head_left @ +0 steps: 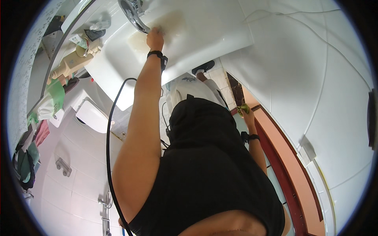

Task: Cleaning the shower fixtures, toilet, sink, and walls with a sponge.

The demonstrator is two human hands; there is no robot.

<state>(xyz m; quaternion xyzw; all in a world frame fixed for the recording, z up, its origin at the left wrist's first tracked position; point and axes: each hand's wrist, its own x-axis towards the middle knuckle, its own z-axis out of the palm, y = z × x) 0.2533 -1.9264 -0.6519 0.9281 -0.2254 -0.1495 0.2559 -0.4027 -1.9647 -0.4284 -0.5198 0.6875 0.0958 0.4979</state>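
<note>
My left hand [155, 38] reaches into the white washbasin [220, 41], right beside the spout of the chrome faucet [134, 17]. Its fingers are curled together, and what they hold, if anything, is hidden. Under it, murky brownish water [173, 23] covers the basin's bottom. Low at my right side, away from the basin, my right hand [248, 117] grips a small crumpled green-yellow sponge [242, 110]; the blur leaves its exact kind uncertain. Both wrists wear black bands.
Bottles [73, 65] and a dark cup [94, 34] crowd the ledge left of the basin. A white toilet [92, 115] stands at the left. A black cable [108, 157] runs beside my left arm. Another person's dark shoe [203, 67] shows below the basin. A reddish door frame [283, 169] is at right.
</note>
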